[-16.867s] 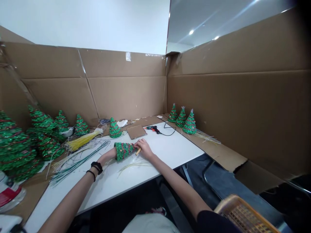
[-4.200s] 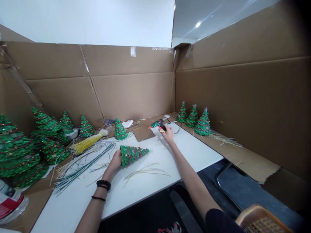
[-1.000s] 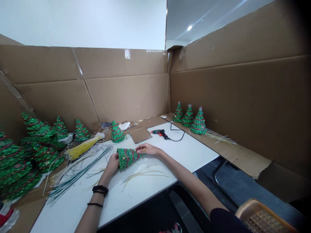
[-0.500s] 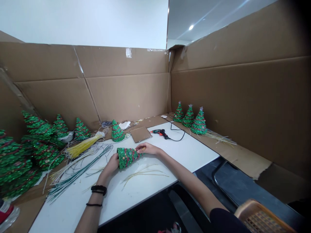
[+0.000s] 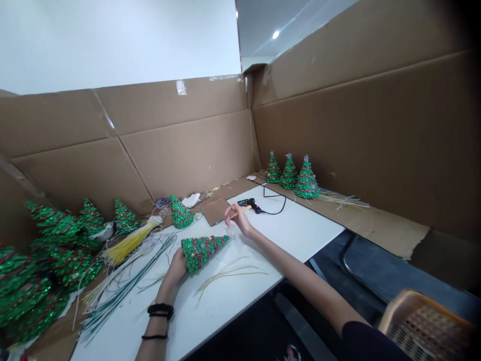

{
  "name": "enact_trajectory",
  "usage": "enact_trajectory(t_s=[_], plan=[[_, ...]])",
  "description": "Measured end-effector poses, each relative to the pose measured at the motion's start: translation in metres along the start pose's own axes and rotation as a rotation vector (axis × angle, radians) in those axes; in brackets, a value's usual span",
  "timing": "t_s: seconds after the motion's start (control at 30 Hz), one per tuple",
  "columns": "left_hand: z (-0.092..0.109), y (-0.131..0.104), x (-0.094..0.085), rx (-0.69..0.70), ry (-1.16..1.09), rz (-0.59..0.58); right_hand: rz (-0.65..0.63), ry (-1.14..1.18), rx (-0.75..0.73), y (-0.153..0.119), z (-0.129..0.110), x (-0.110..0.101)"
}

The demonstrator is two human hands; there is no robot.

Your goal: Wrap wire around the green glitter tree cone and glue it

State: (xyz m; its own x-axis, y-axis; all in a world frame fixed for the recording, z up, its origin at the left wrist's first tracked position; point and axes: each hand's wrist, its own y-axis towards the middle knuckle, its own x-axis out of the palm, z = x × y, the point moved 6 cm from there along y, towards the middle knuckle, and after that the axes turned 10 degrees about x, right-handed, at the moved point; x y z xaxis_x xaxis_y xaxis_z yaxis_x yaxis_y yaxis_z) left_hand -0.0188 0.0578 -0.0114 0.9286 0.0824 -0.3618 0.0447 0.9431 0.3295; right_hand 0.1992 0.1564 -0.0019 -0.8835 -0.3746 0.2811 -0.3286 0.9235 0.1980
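Observation:
My left hand (image 5: 178, 264) is closed around the base of a small green Christmas tree (image 5: 205, 252). The tree lies on its side above the white board, its tip pointing right, with red garland and small ornaments on it; a pale star-like piece (image 5: 232, 236) shows at the tip. Off to the upper right of that tip, my right hand (image 5: 239, 220) pinches a small tool with a yellow-brown handle (image 5: 246, 208); its working end is too small to make out. Just behind the right hand lies a black and orange glue gun (image 5: 248, 202), partly hidden by the fingers.
Loose straw-coloured strands (image 5: 225, 277) lie before the tree. Green strands (image 5: 124, 288) and a yellow bundle (image 5: 131, 243) are to the left. A finished-looking tree (image 5: 181, 213) stands beside a cardboard square (image 5: 214, 211). Cardboard walls (image 5: 188, 135) enclose the table; a basket (image 5: 417, 321) sits lower right.
My right hand has moved away from the tree's tip, up and toward the glue gun, still with the small tool. My left hand keeps holding the tree. The whole view has shifted.

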Motion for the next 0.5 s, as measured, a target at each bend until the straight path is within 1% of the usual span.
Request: enact_trajectory(t_s=[0.07, 0.13, 0.23, 0.33, 0.4, 0.5], plan=[[0.0, 0.0, 0.003, 0.001, -0.036, -0.019, -0.129, 0.064, 0.095, -0.006, 0.01, 0.008], [0.0, 0.001, 0.006, -0.002, -0.053, -0.05, -0.192, 0.104, 0.155, -0.012, 0.019, 0.014], [0.003, 0.003, 0.008, 0.007, -0.029, -0.065, -0.217, 0.165, 0.189, -0.017, 0.026, 0.021], [0.009, 0.004, 0.011, 0.022, -0.012, -0.055, -0.217, 0.2, 0.177, -0.016, 0.027, 0.022], [0.012, 0.005, 0.014, 0.024, -0.035, -0.053, -0.226, 0.203, 0.169, -0.016, 0.027, 0.023], [0.011, 0.004, 0.017, 0.005, -0.09, -0.063, -0.235, 0.159, 0.143, -0.018, 0.024, 0.025]])
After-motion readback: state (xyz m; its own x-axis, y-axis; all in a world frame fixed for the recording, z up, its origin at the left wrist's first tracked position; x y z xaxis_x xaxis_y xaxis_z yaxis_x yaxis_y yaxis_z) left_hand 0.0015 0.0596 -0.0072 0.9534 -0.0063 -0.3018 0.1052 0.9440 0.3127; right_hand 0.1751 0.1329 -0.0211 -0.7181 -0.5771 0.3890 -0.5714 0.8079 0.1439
